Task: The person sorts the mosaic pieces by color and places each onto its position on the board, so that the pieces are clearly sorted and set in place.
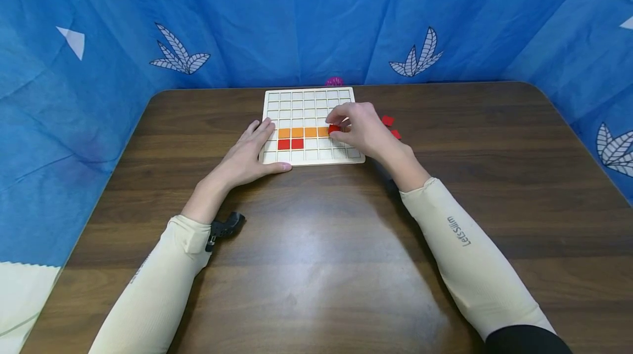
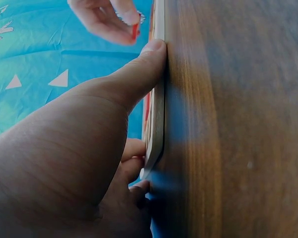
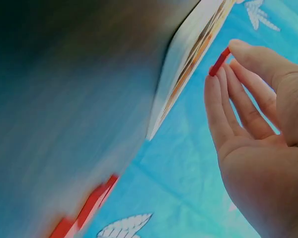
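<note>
A white grid board [image 1: 316, 156] lies near the table's back edge, with a row of orange squares [image 1: 297, 132] and two red squares [image 1: 290, 144] below it. My right hand [image 1: 363, 128] pinches a red square [image 1: 334, 129] above the board's right part; the right wrist view shows this red piece [image 3: 219, 62] between the thumb and fingertips of my right hand [image 3: 263, 109], held off the board. My left hand [image 1: 244, 156] rests at the board's left side, thumb along its near edge; in the left wrist view the thumb of my left hand [image 2: 124, 84] touches the board's rim [image 2: 159, 109].
Loose red squares [image 1: 388, 121] lie on the brown table [image 1: 306, 244] just right of the board. A black device [image 1: 227, 226] is strapped at my left wrist. A blue patterned cloth [image 1: 257, 24] hangs behind the table.
</note>
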A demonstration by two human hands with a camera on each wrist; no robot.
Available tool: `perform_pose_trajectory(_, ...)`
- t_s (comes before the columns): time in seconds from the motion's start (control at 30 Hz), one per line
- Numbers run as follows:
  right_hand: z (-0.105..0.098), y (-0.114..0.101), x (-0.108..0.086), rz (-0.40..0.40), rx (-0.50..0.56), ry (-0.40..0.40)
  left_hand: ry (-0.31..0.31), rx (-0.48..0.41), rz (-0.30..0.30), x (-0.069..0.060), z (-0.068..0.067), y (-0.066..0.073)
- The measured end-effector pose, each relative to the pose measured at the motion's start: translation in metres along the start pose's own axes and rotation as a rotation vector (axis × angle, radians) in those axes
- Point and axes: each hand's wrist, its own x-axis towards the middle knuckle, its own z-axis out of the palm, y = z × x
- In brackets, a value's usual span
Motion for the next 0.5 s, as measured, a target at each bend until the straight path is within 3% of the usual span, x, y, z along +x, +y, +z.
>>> perform_pose_trajectory(0.23, 0.019, -0.022, 0.009, -0.039, 0.015, -0.090, -0.017, -0.021, -0.014, -0.004, 0.002, 0.000)
perform_pose_trajectory(0.5, 0.022, -0.030, 0.012, -0.065, -0.008, -0.080, -0.024, -0.020, -0.012, -0.002, -0.005, 0.001)
